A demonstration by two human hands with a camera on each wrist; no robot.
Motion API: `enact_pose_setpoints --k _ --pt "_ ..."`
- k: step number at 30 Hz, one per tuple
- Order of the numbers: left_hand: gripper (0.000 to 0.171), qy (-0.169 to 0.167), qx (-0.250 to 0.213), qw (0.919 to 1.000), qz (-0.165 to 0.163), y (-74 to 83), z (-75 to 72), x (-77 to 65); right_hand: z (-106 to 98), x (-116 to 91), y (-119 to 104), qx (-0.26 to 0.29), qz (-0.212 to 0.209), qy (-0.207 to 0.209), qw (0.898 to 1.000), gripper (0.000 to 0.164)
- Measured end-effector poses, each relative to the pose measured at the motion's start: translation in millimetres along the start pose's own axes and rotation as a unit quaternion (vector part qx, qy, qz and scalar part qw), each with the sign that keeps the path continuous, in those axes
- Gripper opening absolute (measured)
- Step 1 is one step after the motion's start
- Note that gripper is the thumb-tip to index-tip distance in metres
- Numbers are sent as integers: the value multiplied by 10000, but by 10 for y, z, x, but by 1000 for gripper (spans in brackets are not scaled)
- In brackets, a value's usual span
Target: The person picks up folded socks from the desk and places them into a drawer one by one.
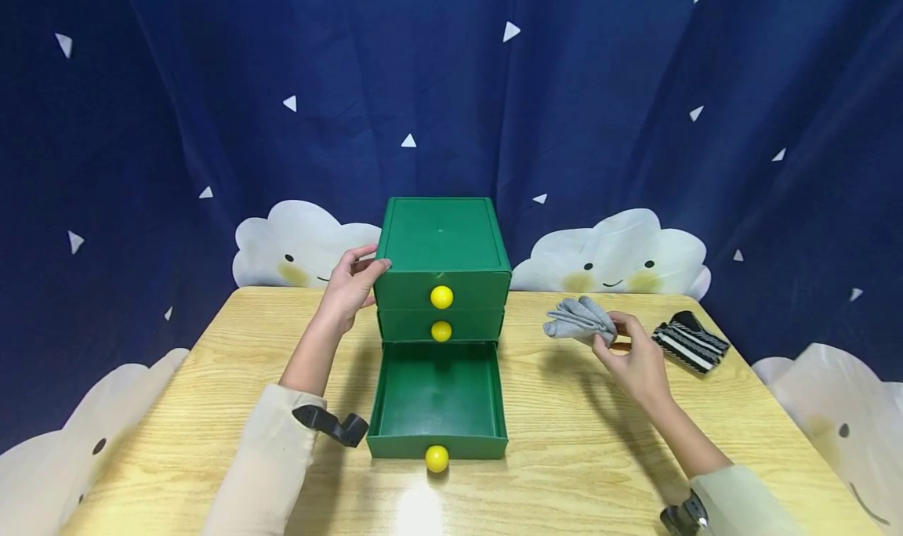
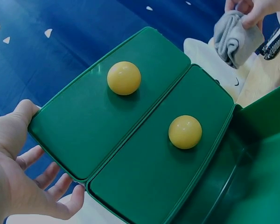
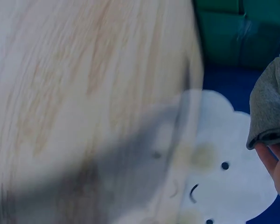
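Note:
A small green drawer cabinet [image 1: 443, 234] stands mid-table, its two upper drawers closed and its bottom drawer [image 1: 440, 399] pulled out with nothing inside. Yellow ball knobs [image 2: 124, 78] mark the drawer fronts. My left hand [image 1: 350, 285] rests against the cabinet's left side near the top front edge, its fingers spread along the wall in the left wrist view. To the right of the cabinet, my right hand [image 1: 635, 357] pinches a folded grey sock [image 1: 580, 319] between thumb and fingers, above the tabletop. The sock appears at the right edge of the right wrist view.
A folded black-and-white striped sock [image 1: 691, 344] lies on the wooden table [image 1: 564, 458] at the right, beyond my right hand. Behind the table hangs a dark blue curtain [image 1: 451, 89] with white triangles and smiling clouds.

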State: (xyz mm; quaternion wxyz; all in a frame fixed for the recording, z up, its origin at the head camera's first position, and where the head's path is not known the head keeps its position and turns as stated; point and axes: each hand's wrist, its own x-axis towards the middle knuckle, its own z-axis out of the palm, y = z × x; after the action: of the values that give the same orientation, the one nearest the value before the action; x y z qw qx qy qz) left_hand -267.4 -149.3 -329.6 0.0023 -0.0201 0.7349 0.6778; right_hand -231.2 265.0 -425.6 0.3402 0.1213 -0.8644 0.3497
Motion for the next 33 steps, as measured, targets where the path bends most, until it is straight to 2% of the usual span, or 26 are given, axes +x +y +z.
enact_pose_setpoints --k 10,16,23,33 --pt "55 52 -9 10000 23 7 24 -2 -66 -10 -363 462 -593 -238 9969 34" --pt "55 96 -3 9999 29 8 26 0 -50 -58 -542 640 -954 -403 9926 38" --pt "56 77 6 10000 9 10 18 -11 86 -118 -722 809 -1458 -682 9836 39" --pt "55 87 -29 10000 7 11 25 -12 341 -161 -963 1123 -1771 -1092 9716 35"
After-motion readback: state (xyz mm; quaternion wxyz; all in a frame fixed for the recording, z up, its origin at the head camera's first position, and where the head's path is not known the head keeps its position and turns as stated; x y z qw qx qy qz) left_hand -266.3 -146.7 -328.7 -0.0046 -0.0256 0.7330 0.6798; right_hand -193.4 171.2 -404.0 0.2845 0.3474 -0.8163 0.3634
